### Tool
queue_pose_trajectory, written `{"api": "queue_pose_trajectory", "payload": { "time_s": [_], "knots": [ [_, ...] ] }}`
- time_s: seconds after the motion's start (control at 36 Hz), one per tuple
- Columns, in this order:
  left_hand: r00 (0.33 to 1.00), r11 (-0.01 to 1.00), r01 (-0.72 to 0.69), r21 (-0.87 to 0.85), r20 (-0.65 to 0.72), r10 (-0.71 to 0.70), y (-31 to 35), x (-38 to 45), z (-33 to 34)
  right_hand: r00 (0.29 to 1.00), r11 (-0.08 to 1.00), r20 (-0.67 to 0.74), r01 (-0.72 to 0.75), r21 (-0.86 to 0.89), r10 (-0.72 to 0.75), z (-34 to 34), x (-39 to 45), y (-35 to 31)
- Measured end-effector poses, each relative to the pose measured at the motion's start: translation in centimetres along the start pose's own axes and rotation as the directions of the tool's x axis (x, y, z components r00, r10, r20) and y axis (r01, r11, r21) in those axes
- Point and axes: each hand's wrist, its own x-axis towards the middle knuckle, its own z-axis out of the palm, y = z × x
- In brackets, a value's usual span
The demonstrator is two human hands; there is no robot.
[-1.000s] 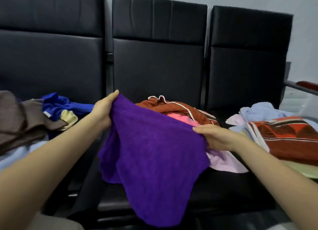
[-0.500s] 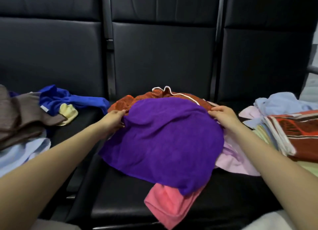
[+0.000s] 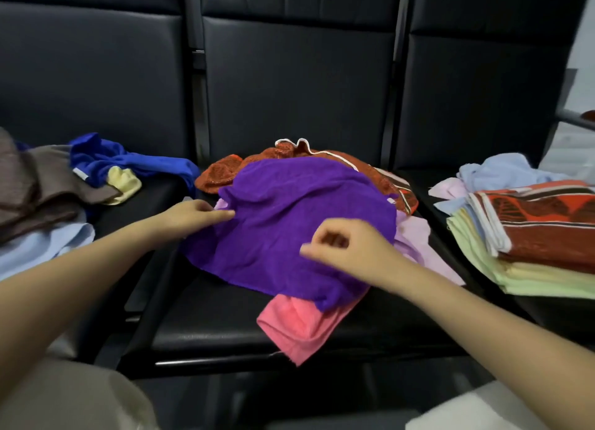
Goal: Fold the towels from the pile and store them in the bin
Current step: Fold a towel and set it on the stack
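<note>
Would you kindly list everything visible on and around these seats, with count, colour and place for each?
purple towel: one, purple, spread on top of the middle-seat pile
pink towel: one, pink, sticking out under the purple towel at the seat's front edge
rust towel: one, rust-orange with white trim, behind the purple towel
lilac cloth: one, pale lilac, right of the purple towel
folded stack: one, red-patterned top over pale green and yellow layers, right seat
blue towel: one, royal blue, left seat
brown cloth: one, brown, far left
seats: three, black
left hand: one, touching the purple towel's left edge
right hand: one, fingers curled, over the purple towel
</note>
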Motion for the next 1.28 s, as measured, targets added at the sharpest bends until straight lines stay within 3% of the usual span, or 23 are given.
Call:
{"api": "queue_pose_trajectory", "payload": {
  "time_s": [0.08, 0.17, 0.25, 0.31, 0.39, 0.47, 0.53, 0.58, 0.67, 0.72, 0.78, 0.89, 0.97, 1.08, 1.19, 1.28],
  "knots": [
    [0.998, 0.999, 0.029, 0.046, 0.048, -0.031, -0.3, -0.9, 0.0, 0.975, 0.933, 0.218, 0.119, -0.339, -0.045, 0.9, -2.1, 0.4],
    [0.999, 0.999, 0.027, -0.024, 0.044, -0.026, -0.5, -2.4, -0.1, 0.965, 0.826, 0.217, 0.239, -0.510, -0.145, 0.5, -3.7, 1.2],
    [0.998, 0.954, 0.025, -0.300, -0.051, -0.042, -0.9, -3.3, -0.3, 0.955, 0.795, 0.094, 0.286, -0.535, -0.280, 0.0, -4.5, 2.0],
    [0.992, 0.904, 0.030, -0.427, -0.099, -0.080, -0.9, -4.0, -0.3, 0.970, 0.859, 0.009, 0.219, -0.462, -0.243, -0.6, -4.7, 2.1],
    [0.982, 0.868, 0.108, -0.485, -0.083, -0.168, -1.0, -5.2, -0.3, 0.986, 0.972, -0.125, 0.080, -0.221, -0.109, -1.8, -5.1, 1.7],
    [0.987, 0.926, 0.117, -0.359, -0.064, -0.149, -1.0, -6.1, -0.2, 0.993, 0.999, -0.118, 0.006, 0.050, 0.000, -3.7, -5.5, 0.7],
    [0.994, 0.994, 0.048, -0.095, -0.090, -0.056, -0.9, -6.7, 0.1, 0.999, 0.995, -0.053, -0.002, 0.096, 0.007, -4.8, -6.1, 0.1],
    [0.990, 0.963, -0.028, 0.268, -0.127, 0.064, -1.2, -7.5, 0.6, 0.999, 0.999, -0.002, -0.033, 0.001, 0.033, -5.2, -6.7, 0.1],
    [0.953, 0.872, -0.134, 0.470, -0.181, 0.244, -1.4, -8.4, 1.8, 0.998, 0.965, 0.035, -0.048, -0.258, 0.059, -4.8, -7.3, 0.8],
    [0.881, 0.827, -0.302, 0.475, -0.191, 0.432, -0.7, -9.1, 2.8, 0.998, 0.947, 0.029, -0.038, -0.320, 0.049, -4.4, -7.4, 1.0],
    [0.809, 0.768, -0.495, 0.406, -0.107, 0.579, 0.8, -10.3, 4.0, 0.999, 0.960, 0.003, -0.034, -0.277, 0.036, -4.4, -7.4, 1.1],
    [0.702, 0.661, -0.688, 0.299, 0.040, 0.711, 3.7, -12.3, 7.3, 0.998, 0.996, -0.056, -0.011, -0.093, 0.006, -4.7, -7.3, 0.5],
    [0.657, 0.589, -0.715, 0.376, 0.074, 0.750, 4.9, -12.3, 9.0, 0.998, 1.000, -0.066, -0.011, -0.011, 0.010, -4.7, -6.9, 0.4],
    [0.570, 0.514, -0.747, 0.422, 0.008, 0.822, 5.8, -11.1, 10.0, 0.999, 1.000, -0.044, -0.006, -0.020, 0.006, -4.4, -6.5, 0.5],
    [0.608, 0.598, -0.732, 0.327, -0.081, 0.789, 6.3, -9.9, 9.3, 0.999, 0.988, 0.017, -0.026, -0.155, 0.029, -4.9, -6.4, 1.8],
    [0.571, 0.539, -0.746, 0.391, -0.040, 0.820, 6.4, -9.0, 7.5, 0.997, 0.956, 0.053, -0.042, -0.289, 0.060, -6.1, -6.4, 2.9]
  ]
}}
